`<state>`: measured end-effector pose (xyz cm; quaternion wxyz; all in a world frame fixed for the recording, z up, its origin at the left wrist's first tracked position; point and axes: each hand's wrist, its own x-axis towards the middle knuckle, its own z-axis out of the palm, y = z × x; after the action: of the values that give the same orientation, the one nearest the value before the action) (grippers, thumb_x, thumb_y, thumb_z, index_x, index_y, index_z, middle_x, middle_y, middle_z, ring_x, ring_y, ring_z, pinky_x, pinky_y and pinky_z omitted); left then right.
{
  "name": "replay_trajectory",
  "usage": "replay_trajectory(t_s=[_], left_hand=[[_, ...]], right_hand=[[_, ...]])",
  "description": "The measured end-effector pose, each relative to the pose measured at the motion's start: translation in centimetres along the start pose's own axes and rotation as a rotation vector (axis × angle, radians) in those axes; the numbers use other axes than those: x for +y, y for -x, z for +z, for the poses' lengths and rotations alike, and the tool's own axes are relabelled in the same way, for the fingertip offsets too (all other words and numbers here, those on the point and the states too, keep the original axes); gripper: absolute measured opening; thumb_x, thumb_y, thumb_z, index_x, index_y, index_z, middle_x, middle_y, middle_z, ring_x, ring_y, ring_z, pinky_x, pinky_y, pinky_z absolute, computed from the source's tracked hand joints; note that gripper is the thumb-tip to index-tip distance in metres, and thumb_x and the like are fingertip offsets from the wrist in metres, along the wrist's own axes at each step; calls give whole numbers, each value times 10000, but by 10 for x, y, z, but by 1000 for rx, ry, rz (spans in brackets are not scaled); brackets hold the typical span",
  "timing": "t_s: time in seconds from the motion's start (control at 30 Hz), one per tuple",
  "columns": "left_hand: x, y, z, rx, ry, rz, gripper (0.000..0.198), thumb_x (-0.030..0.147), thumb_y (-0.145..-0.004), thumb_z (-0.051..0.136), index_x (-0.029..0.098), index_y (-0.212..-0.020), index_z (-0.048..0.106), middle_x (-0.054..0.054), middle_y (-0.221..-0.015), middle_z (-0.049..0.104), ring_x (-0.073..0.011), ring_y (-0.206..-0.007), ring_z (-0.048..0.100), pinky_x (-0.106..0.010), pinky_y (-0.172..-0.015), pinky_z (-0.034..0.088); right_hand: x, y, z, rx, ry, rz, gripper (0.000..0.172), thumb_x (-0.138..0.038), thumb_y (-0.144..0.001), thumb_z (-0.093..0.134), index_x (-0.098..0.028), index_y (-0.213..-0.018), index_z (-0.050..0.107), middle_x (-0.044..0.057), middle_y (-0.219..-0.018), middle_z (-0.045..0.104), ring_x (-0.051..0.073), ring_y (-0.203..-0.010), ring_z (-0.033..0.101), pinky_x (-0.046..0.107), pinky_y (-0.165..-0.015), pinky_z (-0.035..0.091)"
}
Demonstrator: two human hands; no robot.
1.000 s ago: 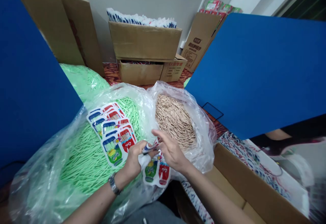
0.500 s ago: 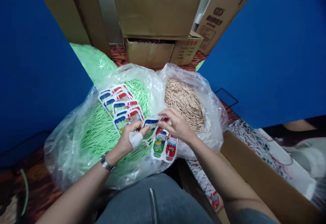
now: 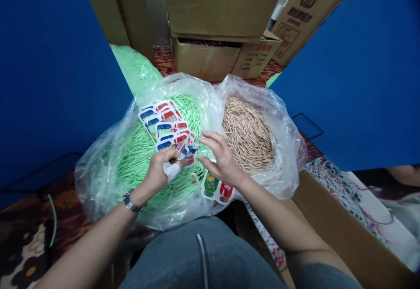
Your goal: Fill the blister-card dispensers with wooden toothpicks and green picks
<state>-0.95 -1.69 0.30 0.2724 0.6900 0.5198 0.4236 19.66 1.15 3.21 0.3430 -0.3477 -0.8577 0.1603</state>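
My left hand (image 3: pixel 161 166), with white tape around the thumb side, pinches a small printed packet (image 3: pixel 190 149) that is tilted and partly blurred. My right hand (image 3: pixel 220 156) hovers to its right, fingers apart and nothing in them. Below the right hand lies another packet (image 3: pixel 217 188), with a green Sprite and a red Cola bottle design. Several blue, red and white packets (image 3: pixel 164 116) overlap in a fanned row on thin green sticks (image 3: pixel 138 160). These sticks fill a clear plastic bag (image 3: pixel 98 184).
Right of the green sticks, a second clear bag (image 3: pixel 288 149) holds light-brown sticks (image 3: pixel 247 135). Cardboard boxes (image 3: pixel 210 61) stand behind, between blue panels (image 3: pixel 354 74). An open carton (image 3: pixel 341 223) is at my right. A person's arm (image 3: pixel 402 175) shows at the far right.
My right hand has let go of the packet and opened beside it. My left hand has tilted the packet and brought it to the fanned row. The view has shifted.
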Motion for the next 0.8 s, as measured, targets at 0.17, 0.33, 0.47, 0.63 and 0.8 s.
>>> replay_trajectory(t_s=[0.17,0.33,0.47,0.63,0.8], left_hand=[[-9,3,0,44,64,-109,313,339,-750,699,171,-609,475,52,-574,392,-84,-520,343,-204,-468,273],[0,2,6,21,100,-81,330,338,-751,687,168,-567,472,42,-559,403,-86,-516,342,-213,-463,285],[2,1,7,8,110,-73,309,310,-767,667,171,-574,469,41,-564,404,-89,-523,347,-220,-475,293],[-6,3,11,16,97,-62,319,310,-757,681,179,-582,448,46,-573,385,-89,-521,341,-214,-463,277],[-9,4,14,-5,106,-66,307,314,-771,673,181,-596,460,42,-586,398,-91,-529,349,-213,-458,285]], right_hand=[[21,39,31,-470,42,-75,193,-307,-944,447,-193,-1007,589,56,-907,630,165,-849,579,286,-755,447],[28,53,42,-770,433,-130,185,-279,-955,434,-182,-953,592,60,-854,650,178,-809,575,306,-742,385],[26,47,32,-843,463,-190,121,-242,-935,476,-198,-949,587,42,-848,672,180,-816,568,316,-756,357],[23,39,35,-870,474,-194,221,-307,-972,402,-211,-950,600,28,-800,686,173,-772,584,327,-773,352],[25,38,39,-881,466,-231,183,-348,-927,500,-204,-1002,584,32,-820,696,184,-781,597,347,-814,363]])
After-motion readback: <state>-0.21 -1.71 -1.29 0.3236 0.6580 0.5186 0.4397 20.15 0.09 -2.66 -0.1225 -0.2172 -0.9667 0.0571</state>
